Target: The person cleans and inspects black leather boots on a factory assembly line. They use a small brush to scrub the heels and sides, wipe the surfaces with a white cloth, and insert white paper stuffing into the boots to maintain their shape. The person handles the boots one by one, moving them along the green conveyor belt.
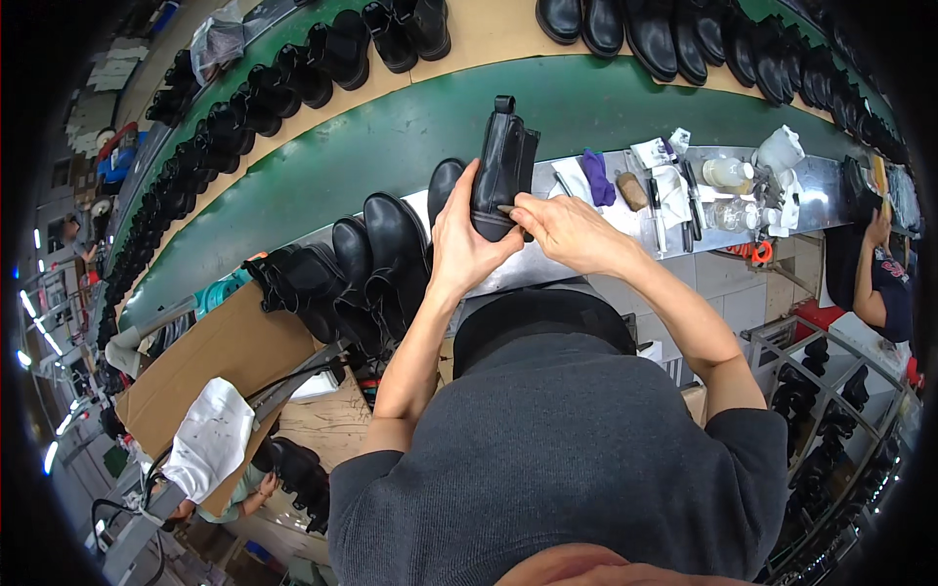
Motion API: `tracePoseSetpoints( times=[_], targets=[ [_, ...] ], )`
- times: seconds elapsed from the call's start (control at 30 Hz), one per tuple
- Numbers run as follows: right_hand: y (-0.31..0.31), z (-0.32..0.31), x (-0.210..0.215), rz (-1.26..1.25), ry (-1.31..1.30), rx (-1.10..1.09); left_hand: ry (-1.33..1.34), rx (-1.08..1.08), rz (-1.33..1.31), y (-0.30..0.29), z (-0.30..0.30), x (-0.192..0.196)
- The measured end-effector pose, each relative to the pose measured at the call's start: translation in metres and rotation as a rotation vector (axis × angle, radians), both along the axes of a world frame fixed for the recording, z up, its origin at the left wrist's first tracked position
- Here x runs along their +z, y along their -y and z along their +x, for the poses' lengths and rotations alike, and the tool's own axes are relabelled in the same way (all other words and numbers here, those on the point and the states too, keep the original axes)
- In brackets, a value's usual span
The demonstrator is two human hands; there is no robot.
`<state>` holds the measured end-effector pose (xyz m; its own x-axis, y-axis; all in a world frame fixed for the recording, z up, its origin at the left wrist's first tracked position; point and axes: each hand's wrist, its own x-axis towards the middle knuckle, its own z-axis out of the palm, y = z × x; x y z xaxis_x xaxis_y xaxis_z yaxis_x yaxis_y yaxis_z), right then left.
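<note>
"Green bench (391,127) ahead: holding black boot (502,171) above metal ledge (819,207)?"

"Yes, clasping between fingers and thumb of left hand (462,234), pinching slim stick (505,208) (kind unclear) in right hand (576,232), ideally pressing lightly."

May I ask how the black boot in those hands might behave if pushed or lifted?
The black boot would probably feel fairly stiff, since it holds a straight shape beyond the left hand. Its glossy surface might be slightly slippery. Tall and narrow, it could tip if stood upright and pushed near the top.
</note>
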<state>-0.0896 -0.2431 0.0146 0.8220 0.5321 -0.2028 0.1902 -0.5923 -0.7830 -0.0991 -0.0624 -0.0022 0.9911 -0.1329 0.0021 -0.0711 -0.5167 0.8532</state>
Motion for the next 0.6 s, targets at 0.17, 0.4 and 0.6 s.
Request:
tracePoseSetpoints(
  times=[0.17,0.4,0.6],
  targets=[
    [0.012,0.000,-0.011,0.184,-0.052,0.026,-0.088,0.003,-0.098,-0.005,0.002,0.005],
    [0.001,0.006,-0.005,0.048,0.001,0.041,0.040,-0.016,-0.008,-0.005,0.003,-0.002],
    [-0.005,0.002,0.003,-0.081,0.101,0.022,0.020,-0.009,-0.007,-0.004,0.004,0.000]
  ],
)
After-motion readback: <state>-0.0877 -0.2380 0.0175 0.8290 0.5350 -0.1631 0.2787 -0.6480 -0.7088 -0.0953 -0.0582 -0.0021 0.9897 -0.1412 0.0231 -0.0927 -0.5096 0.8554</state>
